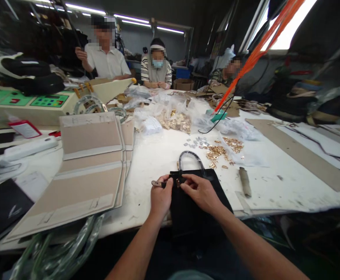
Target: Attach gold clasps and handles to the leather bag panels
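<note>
A black handbag panel (187, 202) with a looped black handle (191, 153) lies at the table's front edge, its lower part hanging toward my lap. My left hand (161, 196) pinches a short black strap (163, 184) at the panel's upper left; a metal buckle-like end (156, 183) sticks out to the left. My right hand (200, 192) has thumb and forefinger closed at a small gold-coloured metal fitting (178, 182) near the panel's top. The fingers partly cover that fitting, so its exact shape is unclear.
Gold fittings (216, 152) and silver pieces (197, 142) lie scattered beyond the handbag, before plastic bags (178, 116). A worn cylindrical tool (244, 182) is at right. Stacked beige panels (91, 171) stand left. Co-workers (156, 70) sit across the table.
</note>
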The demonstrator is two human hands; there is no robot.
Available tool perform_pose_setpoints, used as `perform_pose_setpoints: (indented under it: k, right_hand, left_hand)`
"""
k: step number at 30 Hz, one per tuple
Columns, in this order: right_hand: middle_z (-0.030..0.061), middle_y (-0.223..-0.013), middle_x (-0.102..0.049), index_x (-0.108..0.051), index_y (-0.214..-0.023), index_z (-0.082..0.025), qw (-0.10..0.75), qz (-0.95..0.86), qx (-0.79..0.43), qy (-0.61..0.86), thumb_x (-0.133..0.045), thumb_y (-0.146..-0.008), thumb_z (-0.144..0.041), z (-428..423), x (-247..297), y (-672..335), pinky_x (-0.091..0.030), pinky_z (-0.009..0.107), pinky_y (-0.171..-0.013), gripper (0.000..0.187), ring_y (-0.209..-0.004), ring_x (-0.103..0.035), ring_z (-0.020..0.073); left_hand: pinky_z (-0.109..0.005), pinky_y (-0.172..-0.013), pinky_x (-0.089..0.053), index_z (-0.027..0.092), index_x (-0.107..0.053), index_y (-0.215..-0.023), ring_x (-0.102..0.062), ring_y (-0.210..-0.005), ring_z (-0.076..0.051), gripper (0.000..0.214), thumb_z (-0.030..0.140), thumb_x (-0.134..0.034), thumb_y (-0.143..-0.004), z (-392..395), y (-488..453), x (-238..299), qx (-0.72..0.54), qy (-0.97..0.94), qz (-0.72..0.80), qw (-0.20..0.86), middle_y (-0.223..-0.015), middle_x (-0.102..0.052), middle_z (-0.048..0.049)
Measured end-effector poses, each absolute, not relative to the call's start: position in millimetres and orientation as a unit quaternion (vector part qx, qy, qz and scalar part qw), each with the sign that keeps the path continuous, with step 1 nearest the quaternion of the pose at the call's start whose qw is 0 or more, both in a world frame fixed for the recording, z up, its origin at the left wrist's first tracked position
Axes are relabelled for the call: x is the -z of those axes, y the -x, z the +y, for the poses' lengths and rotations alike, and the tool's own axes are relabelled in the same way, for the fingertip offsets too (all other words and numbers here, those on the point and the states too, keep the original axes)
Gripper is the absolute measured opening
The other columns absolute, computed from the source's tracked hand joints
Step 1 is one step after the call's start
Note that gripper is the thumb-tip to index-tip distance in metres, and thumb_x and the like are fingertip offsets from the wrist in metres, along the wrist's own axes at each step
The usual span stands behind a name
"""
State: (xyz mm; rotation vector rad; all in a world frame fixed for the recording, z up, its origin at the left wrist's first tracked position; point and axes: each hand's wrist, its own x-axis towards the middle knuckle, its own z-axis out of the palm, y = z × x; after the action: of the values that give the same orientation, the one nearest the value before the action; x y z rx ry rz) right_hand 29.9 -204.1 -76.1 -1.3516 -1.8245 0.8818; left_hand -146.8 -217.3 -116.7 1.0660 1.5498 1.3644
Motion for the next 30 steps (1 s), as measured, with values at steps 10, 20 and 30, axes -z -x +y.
perform_pose_setpoints:
  k: [10,20,30]
  right_hand:
    - [0.0146,-0.122,-0.068,-0.078,-0.114,-0.021,0.193,-0.644,-0.073,0.737,-0.052,-0.099,-0.038,-117,102,-206,-0.050,0.039,-0.088,0.034,-0.096,-0.069,0.0270]
    - [0.0068,-0.100,-0.072,-0.074,-0.090,-0.021,0.196,-0.684,-0.107,0.694,-0.063,-0.087,-0.025,-116,110,-218,-0.043,0.032,-0.084,0.012,-0.092,-0.065,0.0223]
    - [0.0001,-0.074,-0.070,-0.071,-0.088,-0.023,0.330,-0.651,-0.241,0.640,-0.064,-0.088,-0.038,-173,92,-193,-0.047,0.029,-0.066,0.016,-0.068,-0.064,0.0183]
  left_hand:
    - [-0.045,-0.103,-0.052,0.025,-0.060,-0.131,-0.063,-0.114,-0.027,0.042,0.033,-0.063,-0.090,-213,140,101,-0.506,-0.574,0.631,0.130,-0.126,-0.064,-0.0096]
    - [-0.046,-0.099,-0.048,0.026,-0.068,-0.124,-0.062,-0.113,-0.031,0.035,0.024,-0.069,-0.089,-196,87,52,-0.240,-0.841,0.479,0.077,-0.117,-0.070,-0.0106]
    - [-0.042,-0.088,-0.049,0.025,-0.070,-0.081,-0.065,-0.096,-0.031,0.005,0.020,-0.069,-0.082,-170,69,55,-0.184,-0.805,0.537,0.173,-0.087,-0.069,-0.0089]
